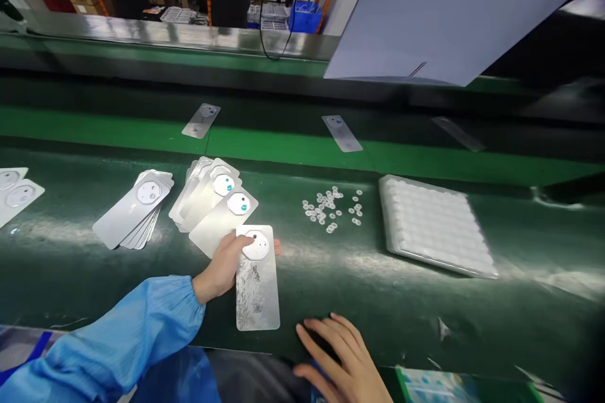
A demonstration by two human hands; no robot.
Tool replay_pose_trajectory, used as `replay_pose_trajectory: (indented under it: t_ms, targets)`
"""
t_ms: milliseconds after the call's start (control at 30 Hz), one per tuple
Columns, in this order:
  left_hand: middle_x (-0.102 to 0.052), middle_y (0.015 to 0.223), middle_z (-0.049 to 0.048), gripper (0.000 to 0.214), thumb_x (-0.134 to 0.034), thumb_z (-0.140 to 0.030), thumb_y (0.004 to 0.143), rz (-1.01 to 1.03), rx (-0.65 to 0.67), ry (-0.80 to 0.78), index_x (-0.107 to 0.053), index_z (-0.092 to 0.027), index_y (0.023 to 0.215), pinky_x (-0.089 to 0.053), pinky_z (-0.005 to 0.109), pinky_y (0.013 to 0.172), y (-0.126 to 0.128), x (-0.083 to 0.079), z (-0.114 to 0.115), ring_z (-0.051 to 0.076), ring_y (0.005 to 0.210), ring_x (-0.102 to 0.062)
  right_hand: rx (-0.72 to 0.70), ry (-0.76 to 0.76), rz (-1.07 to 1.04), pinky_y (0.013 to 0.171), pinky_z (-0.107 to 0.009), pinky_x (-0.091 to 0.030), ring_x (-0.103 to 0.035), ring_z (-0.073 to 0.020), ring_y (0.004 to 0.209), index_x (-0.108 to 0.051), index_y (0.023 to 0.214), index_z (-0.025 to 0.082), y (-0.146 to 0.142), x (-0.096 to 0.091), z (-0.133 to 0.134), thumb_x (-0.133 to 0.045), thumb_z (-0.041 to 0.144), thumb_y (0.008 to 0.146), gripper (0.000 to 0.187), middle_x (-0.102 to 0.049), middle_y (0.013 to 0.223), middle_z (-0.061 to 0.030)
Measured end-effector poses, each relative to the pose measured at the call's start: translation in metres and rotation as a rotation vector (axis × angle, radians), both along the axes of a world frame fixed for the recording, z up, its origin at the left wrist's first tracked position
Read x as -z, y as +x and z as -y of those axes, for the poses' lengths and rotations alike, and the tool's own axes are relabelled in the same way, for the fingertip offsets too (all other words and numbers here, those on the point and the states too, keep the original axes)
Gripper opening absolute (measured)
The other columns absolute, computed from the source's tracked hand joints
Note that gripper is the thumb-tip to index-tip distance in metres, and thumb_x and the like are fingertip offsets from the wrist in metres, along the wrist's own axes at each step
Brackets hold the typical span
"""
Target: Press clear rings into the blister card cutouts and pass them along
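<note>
My left hand (225, 266) grips the upper end of a silvery phone back cover (258, 293) that lies on the dark green bench, thumb on its round camera area. My right hand (341, 352) rests with fingers spread at the bench's near edge, holding nothing, just right of the cover. Behind the left hand lies a fanned stack of the same covers with blue-dotted round stickers (212, 201), and further left another stack (135, 209). Several small clear rings (331, 208) are scattered on the bench beyond the right hand.
A white moulded tray (432, 227) sits at the right. Single covers (201, 120) (341, 133) lie on the green conveyor belt behind. More covers (16, 195) lie at the far left. A large white sheet (449, 6) hangs overhead. People in blue stand far behind.
</note>
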State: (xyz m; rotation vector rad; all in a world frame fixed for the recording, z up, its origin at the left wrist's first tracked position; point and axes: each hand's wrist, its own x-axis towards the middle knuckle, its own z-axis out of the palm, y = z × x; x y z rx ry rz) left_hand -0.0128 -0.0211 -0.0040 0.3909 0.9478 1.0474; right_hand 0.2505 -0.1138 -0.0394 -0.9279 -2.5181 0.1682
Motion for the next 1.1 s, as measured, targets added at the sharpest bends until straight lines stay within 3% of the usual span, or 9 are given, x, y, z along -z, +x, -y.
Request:
replay_pose_trajectory:
  t_ms: [133,300,400,467,533,600,733,867,1100]
  targets:
    - [-0.078,0.112,0.0227,0.038,-0.073,-0.032,0.073,0.007,-0.022,0.001,-0.075,-0.006,0.101,-0.054,0.055,0.099,0.001,-0.002,-0.001,0.046,0.114,-0.071,-0.058,-0.068,-0.139,0.089,-0.039,-0.064,-0.075,-0.021,0.084,-0.073,0.127,0.022,0.003,0.005,0.016,-0.061,0.018,0.102,0.028,-0.078,0.09,-0.004]
    - [-0.078,0.114,0.0217,0.049,-0.071,-0.034,0.077,-0.017,0.007,0.025,-0.071,-0.005,0.117,-0.054,0.053,0.101,0.001,0.0,-0.001,0.044,0.114,-0.071,0.056,-0.227,-0.389,0.084,-0.035,-0.066,-0.078,-0.0214,0.079,-0.078,0.113,0.024,-0.009,-0.008,0.008,-0.064,0.015,0.098,0.022,-0.08,0.089,-0.0042]
    - [-0.076,0.122,0.0177,0.073,-0.069,-0.035,0.086,-0.13,0.061,0.118,-0.047,-0.014,0.152,-0.055,0.051,0.1,-0.001,0.003,0.003,0.038,0.11,-0.074,0.294,-0.608,-0.651,0.063,-0.029,-0.066,-0.076,-0.0205,0.063,-0.081,0.089,0.023,-0.029,-0.024,-0.014,-0.069,0.025,0.096,0.014,-0.08,0.079,-0.005]
    - [-0.07,0.135,0.0143,0.081,-0.066,-0.034,0.092,-0.273,0.079,0.242,-0.028,-0.025,0.163,-0.056,0.047,0.1,-0.003,0.005,0.006,0.032,0.11,-0.074,0.409,-0.923,-0.848,0.052,-0.027,-0.063,-0.074,-0.0197,0.055,-0.08,0.082,0.021,-0.046,-0.033,-0.035,-0.075,0.039,0.092,0.022,-0.079,0.073,-0.0069]
    - [-0.066,0.14,0.0129,0.068,-0.061,-0.033,0.098,-0.422,0.106,0.379,-0.034,-0.027,0.16,-0.057,0.042,0.097,-0.005,0.005,0.009,0.028,0.109,-0.074,0.418,-1.145,-1.047,0.048,-0.025,-0.061,-0.074,-0.0195,0.056,-0.079,0.081,0.019,-0.061,-0.039,-0.057,-0.082,0.05,0.083,0.031,-0.079,0.072,-0.0082]
    - [-0.072,0.129,0.0117,0.042,-0.057,-0.033,0.1,-0.569,0.145,0.496,-0.061,-0.021,0.14,-0.058,0.037,0.092,-0.007,0.003,0.009,0.026,0.106,-0.074,0.393,-1.248,-1.183,0.046,-0.022,-0.059,-0.074,-0.0187,0.06,-0.078,0.079,0.019,-0.073,-0.041,-0.075,-0.087,0.052,0.077,0.034,-0.078,0.071,-0.0072]
    - [-0.081,0.099,0.0077,0.02,-0.068,-0.032,0.095,-0.677,0.173,0.63,-0.081,-0.017,0.099,-0.057,0.032,0.088,-0.007,-0.002,0.007,0.023,0.096,-0.074,0.348,-1.259,-1.231,0.037,-0.015,-0.049,-0.064,-0.012,0.052,-0.075,0.076,0.018,-0.089,-0.038,-0.087,-0.086,0.049,0.08,0.033,-0.069,0.064,-0.0016]
    - [-0.08,0.087,0.0055,0.016,-0.073,-0.03,0.092,-0.598,0.193,0.636,-0.08,-0.016,0.087,-0.057,0.029,0.078,-0.005,-0.006,0.006,0.02,0.082,-0.074,0.343,-1.196,-1.137,0.035,-0.015,-0.045,-0.053,-0.0072,0.043,-0.075,0.077,0.018,-0.092,-0.034,-0.086,-0.083,0.047,0.084,0.031,-0.064,0.059,0.0009]
    - [-0.077,0.084,0.0042,0.015,-0.069,-0.027,0.093,-0.659,0.232,0.624,-0.075,-0.015,0.086,-0.052,0.026,0.074,-0.008,-0.006,0.006,0.017,0.079,-0.068,0.367,-0.956,-0.852,0.046,-0.024,-0.058,-0.064,-0.0139,0.051,-0.079,0.085,0.018,-0.083,-0.048,-0.087,-0.078,0.043,0.086,0.026,-0.072,0.067,-0.0046]
